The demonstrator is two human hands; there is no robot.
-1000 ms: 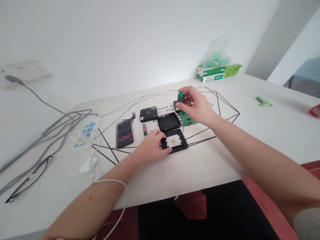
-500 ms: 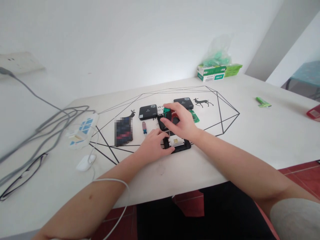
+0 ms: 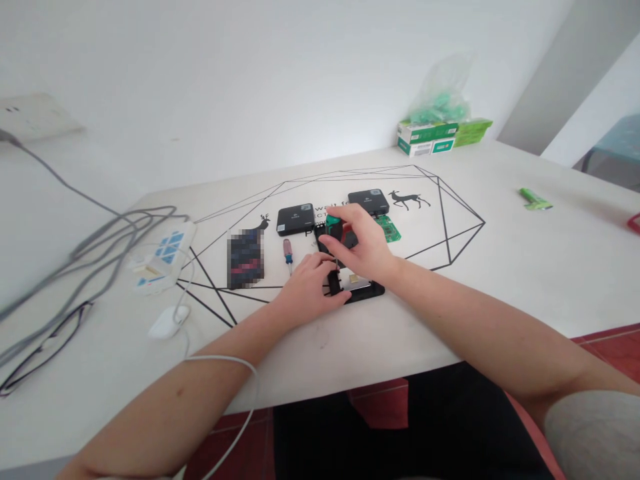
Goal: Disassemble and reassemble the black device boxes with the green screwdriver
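Note:
My right hand (image 3: 363,243) is closed around the green and black handle of a screwdriver (image 3: 333,225). The handle stands upright, and its thin shaft points down into an opened black plastic case (image 3: 373,291). My left hand (image 3: 313,283) grips the left side of this case, thumb at the near edge and fingers at the far side. Inside the case lies a silvery metal plate (image 3: 363,283) with a small tan square (image 3: 355,279) on it. My right hand hides part of the plate, and my fingers cover the screwdriver's tip.
Behind my hands are two closed black boxes (image 3: 295,220) (image 3: 369,202), a green circuit board (image 3: 390,229) and another black case part (image 3: 323,243). A second screwdriver (image 3: 288,252) and a pixelated dark item (image 3: 245,259) lie left. Further left are a power strip (image 3: 167,257), cables and glasses (image 3: 47,350).
The metal plate looks shifted right in the case, with more black showing at its left. Both hands keep their hold. The camera view has moved slightly.

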